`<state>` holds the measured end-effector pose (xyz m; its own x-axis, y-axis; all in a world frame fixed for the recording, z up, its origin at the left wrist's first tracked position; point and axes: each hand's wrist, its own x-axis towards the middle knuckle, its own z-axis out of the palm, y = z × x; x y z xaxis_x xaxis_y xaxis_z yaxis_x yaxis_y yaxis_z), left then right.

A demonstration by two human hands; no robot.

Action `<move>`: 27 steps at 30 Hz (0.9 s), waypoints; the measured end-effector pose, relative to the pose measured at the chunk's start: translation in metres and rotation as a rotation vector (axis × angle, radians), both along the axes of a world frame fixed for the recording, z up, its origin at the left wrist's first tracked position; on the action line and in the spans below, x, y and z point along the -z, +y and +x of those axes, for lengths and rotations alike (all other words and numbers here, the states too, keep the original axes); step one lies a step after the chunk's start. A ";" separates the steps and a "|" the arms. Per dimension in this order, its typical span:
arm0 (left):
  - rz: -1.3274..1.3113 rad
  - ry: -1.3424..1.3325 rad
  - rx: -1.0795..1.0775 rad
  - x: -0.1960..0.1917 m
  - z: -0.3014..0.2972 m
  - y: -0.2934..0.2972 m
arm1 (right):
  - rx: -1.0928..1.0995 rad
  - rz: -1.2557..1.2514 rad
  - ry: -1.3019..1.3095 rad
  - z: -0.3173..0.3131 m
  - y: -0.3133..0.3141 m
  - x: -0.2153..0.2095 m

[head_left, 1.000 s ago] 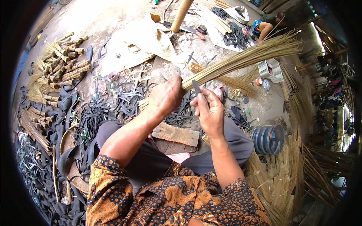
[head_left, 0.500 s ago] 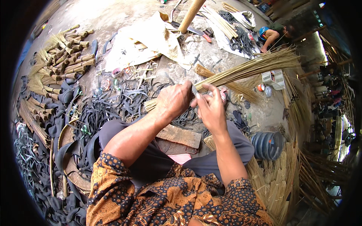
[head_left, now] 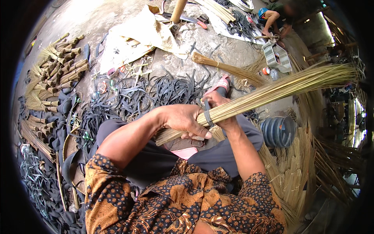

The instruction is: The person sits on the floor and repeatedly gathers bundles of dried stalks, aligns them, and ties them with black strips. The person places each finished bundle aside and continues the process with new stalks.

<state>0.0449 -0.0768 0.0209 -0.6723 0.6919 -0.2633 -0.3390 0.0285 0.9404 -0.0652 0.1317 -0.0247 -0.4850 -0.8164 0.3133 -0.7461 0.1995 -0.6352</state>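
Note:
A long bundle of thin sticks (head_left: pixel 253 100) lies slantwise across my lap, its fine tips spreading to the far right. My left hand (head_left: pixel 182 118) grips it near the thick butt end, thumb on top. Round the bundle, just right of that hand, runs a dark rubber strip (head_left: pixel 208 117). My right hand (head_left: pixel 219 102) is partly hidden beneath and behind the bundle, its fingers closed at the strip's upper end.
Dark rubber strips (head_left: pixel 171 89) lie heaped ahead. Another tied stick bundle (head_left: pixel 230 70) rests beyond, near a white crate (head_left: pixel 276 56). Short bundles (head_left: pixel 58 66) are piled left. A knife (head_left: pixel 191 19) lies far ahead; another person (head_left: pixel 274 19) crouches far right.
The bundle has turned and come nearer, its tips reaching farther right. The strip now shows wrapped round it. My right hand has gone from an extended-finger pose to behind the bundle.

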 end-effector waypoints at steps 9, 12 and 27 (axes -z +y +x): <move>-0.715 0.453 -0.559 0.028 -0.013 -0.001 | 0.214 0.681 -0.177 0.018 -0.025 -0.092; -0.950 0.466 -0.604 0.040 -0.014 0.004 | 0.362 0.569 -0.365 0.021 -0.043 -0.099; -1.060 0.591 -0.842 0.071 -0.028 -0.008 | 0.308 -0.193 -0.995 0.054 -0.043 -0.038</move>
